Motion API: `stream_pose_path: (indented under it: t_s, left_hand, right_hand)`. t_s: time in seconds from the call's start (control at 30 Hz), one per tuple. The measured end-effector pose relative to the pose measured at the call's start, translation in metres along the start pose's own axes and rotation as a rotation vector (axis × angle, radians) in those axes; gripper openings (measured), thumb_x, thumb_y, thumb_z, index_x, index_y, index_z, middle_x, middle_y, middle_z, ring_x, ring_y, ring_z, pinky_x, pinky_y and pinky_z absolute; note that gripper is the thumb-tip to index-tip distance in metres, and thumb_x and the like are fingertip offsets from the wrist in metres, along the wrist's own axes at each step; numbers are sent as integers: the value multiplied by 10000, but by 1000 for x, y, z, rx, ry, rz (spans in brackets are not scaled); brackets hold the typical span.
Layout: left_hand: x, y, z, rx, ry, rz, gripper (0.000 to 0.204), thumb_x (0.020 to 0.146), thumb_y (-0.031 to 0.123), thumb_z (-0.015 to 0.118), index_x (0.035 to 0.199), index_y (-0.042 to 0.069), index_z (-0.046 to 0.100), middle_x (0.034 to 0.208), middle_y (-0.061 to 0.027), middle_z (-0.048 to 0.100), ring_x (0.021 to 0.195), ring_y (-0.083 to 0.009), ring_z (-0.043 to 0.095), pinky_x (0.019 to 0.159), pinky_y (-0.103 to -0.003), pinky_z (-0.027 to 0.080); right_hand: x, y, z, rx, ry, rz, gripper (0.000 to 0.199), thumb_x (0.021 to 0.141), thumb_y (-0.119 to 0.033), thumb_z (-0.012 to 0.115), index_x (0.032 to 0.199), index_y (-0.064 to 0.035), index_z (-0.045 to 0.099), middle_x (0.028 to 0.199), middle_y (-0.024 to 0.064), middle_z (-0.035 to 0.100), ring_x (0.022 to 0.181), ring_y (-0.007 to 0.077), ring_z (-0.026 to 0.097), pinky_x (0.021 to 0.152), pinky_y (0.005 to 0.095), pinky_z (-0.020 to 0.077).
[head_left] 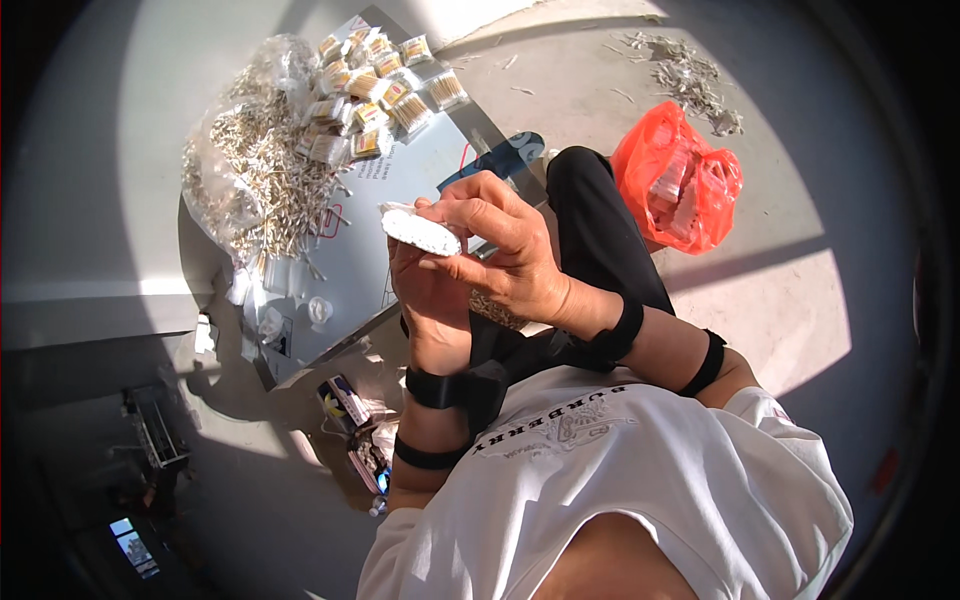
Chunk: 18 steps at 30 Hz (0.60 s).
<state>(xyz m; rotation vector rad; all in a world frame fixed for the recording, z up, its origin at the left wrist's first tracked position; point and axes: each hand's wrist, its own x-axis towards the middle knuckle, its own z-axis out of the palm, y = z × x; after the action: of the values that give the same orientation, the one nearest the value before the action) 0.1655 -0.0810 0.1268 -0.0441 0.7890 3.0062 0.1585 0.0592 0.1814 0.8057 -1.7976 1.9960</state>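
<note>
White-faced, the bundle (421, 234), perhaps cotton swabs, is held between both hands (518, 252), its underside hidden.

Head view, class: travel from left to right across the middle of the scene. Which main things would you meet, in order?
Heap of loose cotton swabs → held white oval bundle → black-trousered leg → red plastic bag.

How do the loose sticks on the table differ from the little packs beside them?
The loose sticks lie jumbled in one large heap; the packs are small, with sticks lined up inside. Several packs show yellow labels; the loose sticks show none. Both rest on the same table.
</note>
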Motion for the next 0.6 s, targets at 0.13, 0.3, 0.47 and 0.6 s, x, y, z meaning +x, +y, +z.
stream_pose_path:
  t_s: [0.13, 0.3, 0.47, 0.6]
  left_hand:
    - [-1, -6, 10, -235, 0, -80, 232, 956, 221, 517, 1140, 84, 551, 1145, -61, 584, 1052, -190, 581, 941, -341, 487]
    - [1, -5, 9, -220, -53, -97, 238, 943, 215, 534, 1140, 86, 564, 1163, -68, 585, 1052, -198, 595, 930, -350, 504]
    - [4, -4, -3, -344, -141, -191, 225, 930, 190, 552, 1132, 96, 584, 1156, -69, 593, 1049, -211, 606, 891, -344, 533]
    - [3, -8, -1, -209, -70, -67, 232, 920, 174, 569, 1141, 105, 569, 1098, -56, 615, 1027, -206, 607, 848, -331, 550]
  right_hand:
    - [-1, 1, -6, 14, -33, -36, 388, 741, -128, 755, 1100, -24, 652, 987, 115, 555, 947, 219, 564, 836, 323, 474]
    - [-1, 3, -6, 46, -29, -54, 369, 759, -150, 731, 1098, -23, 659, 975, 111, 544, 947, 222, 560, 850, 329, 467]
    - [1, -2, -6, -14, -31, -42, 366, 775, -191, 721, 1093, -22, 658, 968, 114, 547, 931, 224, 563, 832, 326, 469]
    - [1, 0, -7, -73, -4, -49, 384, 783, -237, 724, 1089, -18, 652, 968, 129, 554, 916, 230, 570, 801, 321, 475]
